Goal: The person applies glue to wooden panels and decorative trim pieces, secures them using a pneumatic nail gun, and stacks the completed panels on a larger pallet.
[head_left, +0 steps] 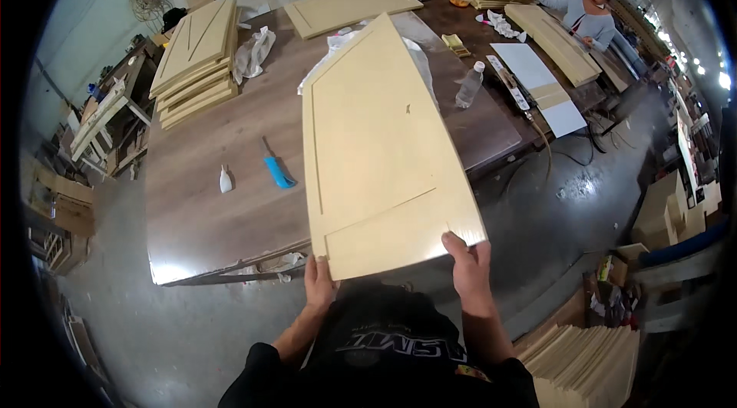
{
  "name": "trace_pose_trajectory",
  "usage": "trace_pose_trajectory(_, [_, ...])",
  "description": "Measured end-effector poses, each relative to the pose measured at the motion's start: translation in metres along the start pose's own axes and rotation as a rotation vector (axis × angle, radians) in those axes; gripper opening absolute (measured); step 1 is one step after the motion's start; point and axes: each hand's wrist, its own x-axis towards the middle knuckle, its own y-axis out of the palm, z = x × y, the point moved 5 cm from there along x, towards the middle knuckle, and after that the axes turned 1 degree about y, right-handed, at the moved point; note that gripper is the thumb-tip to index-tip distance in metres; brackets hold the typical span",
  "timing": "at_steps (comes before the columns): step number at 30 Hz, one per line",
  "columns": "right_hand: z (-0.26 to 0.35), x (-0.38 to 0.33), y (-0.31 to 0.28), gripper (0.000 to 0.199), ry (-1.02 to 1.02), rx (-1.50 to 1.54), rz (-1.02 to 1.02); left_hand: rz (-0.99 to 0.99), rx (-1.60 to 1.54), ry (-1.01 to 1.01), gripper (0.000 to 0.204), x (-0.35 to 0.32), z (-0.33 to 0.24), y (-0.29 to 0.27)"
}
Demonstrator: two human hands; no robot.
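Cream board [376, 155]: left hand [318, 285] and right hand [470, 268] each pinch a near corner; best keep that grip even, clear of the bottle [469, 87]

The cream panel [376, 155] hides most fingers of the left hand [320, 283] and right hand [468, 260], and covers part of the bench [207, 208] and of the white wrapping [338, 41] beyond it. A dark mark [408, 109] on its face is too small to make out. A co-worker's [589, 24] lower body is hidden behind pale panels [554, 43]. The lower edge cuts off the person's dark shirt [384, 377] and the stack of boards [583, 362]
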Motion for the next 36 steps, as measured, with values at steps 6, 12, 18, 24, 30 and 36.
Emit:
trace_pose_trajectory(6, [-0.087, 0.061, -0.043, 0.035, 0.285, 0.298, 0.076, -0.017, 0.236, 0.167, 0.040, 0.027, 0.013, -0.016])
trace_pose_trajectory(12, [-0.160, 0.113, -0.068, 0.038, 0.530, 0.508, 0.128, -0.183, 0.670, 0.267, 0.046, 0.041, 0.006, 0.008])
trace_pose_trajectory(18, [-0.128, 0.148, -0.081, 0.035, 0.411, 0.283, 0.079, -0.111, 0.812, 0.169, 0.055, 0.038, 0.009, 0.039])
trace_pose_trajectory(24, [0.015, 0.145, -0.016, 0.031, 0.060, -0.303, 0.521, -0.074, 1.396, 0.129, 0.056, 0.049, -0.084, 0.101])
trace_pose_trajectory(30, [0.070, 0.128, 0.077, 0.079, -0.497, -0.225, 1.189, -0.228, 0.359, 0.529, 0.076, -0.010, -0.138, 0.149])
trace_pose_trajectory(36, [0.017, 0.161, 0.105, 0.055, -0.441, -0.171, 1.457, -0.671, 0.434, 0.555, 0.042, -0.029, -0.155, 0.136])
